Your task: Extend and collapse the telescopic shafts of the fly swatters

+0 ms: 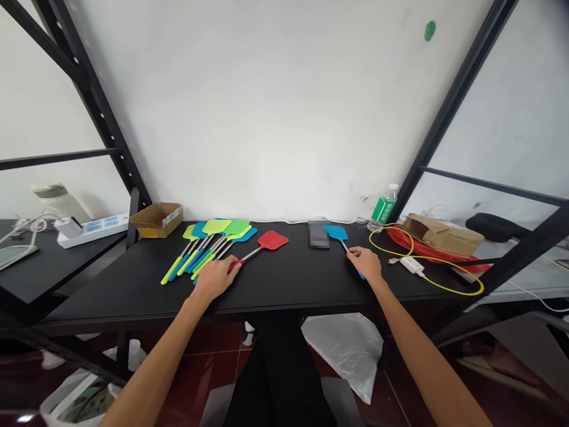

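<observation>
My left hand [217,277] is closed round the red handle of a red fly swatter [272,239], whose head points away to the right over the black table. Fingers of my right hand [365,264] grip a blue fly swatter [336,232] by its shaft and handle. The blue head overlaps the right side of a dark flat rectangle [316,230], partly blurred out, near the wall. Just left of my left hand lies a pile of several fly swatters [208,243] with green, yellow-green and blue heads, their handles toward the front left.
Behind the pile is an open cardboard box [156,220]. At right stand a water bottle [384,207], a yellow cable [453,290] with a white adapter [412,265], and brown packaging [442,235] on red material. Black metal posts [457,107] flank the table [284,284].
</observation>
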`<action>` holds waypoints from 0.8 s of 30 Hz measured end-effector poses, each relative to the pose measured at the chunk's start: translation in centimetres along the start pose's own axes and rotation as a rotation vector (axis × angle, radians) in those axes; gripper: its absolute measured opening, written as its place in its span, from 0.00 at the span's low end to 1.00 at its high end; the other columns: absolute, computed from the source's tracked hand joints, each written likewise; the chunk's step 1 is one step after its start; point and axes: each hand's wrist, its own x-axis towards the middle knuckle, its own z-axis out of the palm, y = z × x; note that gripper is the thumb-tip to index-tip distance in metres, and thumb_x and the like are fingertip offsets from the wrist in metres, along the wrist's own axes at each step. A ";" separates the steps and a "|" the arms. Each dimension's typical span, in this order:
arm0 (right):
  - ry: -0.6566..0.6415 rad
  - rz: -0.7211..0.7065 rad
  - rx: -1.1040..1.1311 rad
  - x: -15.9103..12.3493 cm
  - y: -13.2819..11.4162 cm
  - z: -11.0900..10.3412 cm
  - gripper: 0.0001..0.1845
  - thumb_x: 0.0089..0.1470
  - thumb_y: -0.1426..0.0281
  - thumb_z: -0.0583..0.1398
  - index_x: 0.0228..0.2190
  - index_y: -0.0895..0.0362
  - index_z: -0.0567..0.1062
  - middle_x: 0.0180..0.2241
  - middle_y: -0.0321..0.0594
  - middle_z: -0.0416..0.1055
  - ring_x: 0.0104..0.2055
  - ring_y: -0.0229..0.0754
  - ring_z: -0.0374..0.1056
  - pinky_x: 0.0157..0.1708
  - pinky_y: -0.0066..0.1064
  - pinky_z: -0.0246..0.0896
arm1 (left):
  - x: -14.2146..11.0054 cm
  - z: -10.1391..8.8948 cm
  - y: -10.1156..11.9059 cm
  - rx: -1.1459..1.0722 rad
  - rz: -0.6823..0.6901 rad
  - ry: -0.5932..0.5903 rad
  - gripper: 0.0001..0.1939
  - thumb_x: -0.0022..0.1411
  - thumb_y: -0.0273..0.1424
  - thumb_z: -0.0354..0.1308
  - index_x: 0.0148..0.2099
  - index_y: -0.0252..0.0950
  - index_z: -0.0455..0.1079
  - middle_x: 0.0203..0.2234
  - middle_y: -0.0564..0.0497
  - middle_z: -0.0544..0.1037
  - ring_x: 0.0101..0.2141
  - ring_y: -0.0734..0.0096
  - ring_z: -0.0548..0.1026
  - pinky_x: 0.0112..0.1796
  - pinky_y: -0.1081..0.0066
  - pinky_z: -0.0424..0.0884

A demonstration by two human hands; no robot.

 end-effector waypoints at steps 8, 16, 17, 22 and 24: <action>0.121 -0.046 0.162 -0.1 0.1 -0.8 0.20 0.52 0.62 0.59 0.41 0.57 0.84 0.37 0.46 0.81 0.41 0.53 0.75 0.42 0.38 0.65 | -1.1 -0.6 2.1 -0.041 0.025 0.077 0.15 0.74 0.40 0.42 0.46 0.39 0.68 0.30 0.50 0.81 0.32 0.58 0.78 0.30 0.67 0.56; 0.215 -0.291 0.552 -6.6 -4.7 -1.4 0.21 0.57 0.58 0.60 0.45 0.59 0.80 0.33 0.43 0.77 0.27 0.41 0.68 0.29 0.32 0.63 | -0.7 -1.4 7.1 -0.105 0.315 0.177 0.07 0.71 0.33 0.46 0.47 0.39 0.63 0.28 0.53 0.78 0.30 0.63 0.75 0.39 0.65 0.62; 0.201 -0.307 0.586 -7.5 -5.4 -1.3 0.22 0.57 0.58 0.60 0.47 0.58 0.79 0.34 0.43 0.76 0.27 0.40 0.67 0.27 0.31 0.62 | -0.5 -1.2 7.8 -0.104 0.340 0.185 0.06 0.71 0.33 0.46 0.47 0.39 0.63 0.28 0.53 0.78 0.30 0.63 0.75 0.40 0.65 0.62; 0.003 -0.234 0.662 -8.5 -7.2 0.0 0.29 0.54 0.58 0.63 0.54 0.59 0.71 0.36 0.42 0.76 0.28 0.41 0.70 0.27 0.32 0.66 | 0.7 0.4 9.7 -0.060 0.425 0.216 0.08 0.71 0.32 0.47 0.47 0.38 0.65 0.29 0.51 0.79 0.30 0.63 0.76 0.40 0.63 0.61; -0.124 -0.154 0.685 -7.8 -7.5 0.8 0.32 0.52 0.56 0.65 0.55 0.57 0.69 0.37 0.42 0.77 0.29 0.43 0.72 0.23 0.30 0.65 | 1.5 0.9 9.6 -0.039 0.446 0.229 0.09 0.71 0.32 0.47 0.47 0.38 0.66 0.30 0.50 0.80 0.31 0.63 0.77 0.41 0.63 0.61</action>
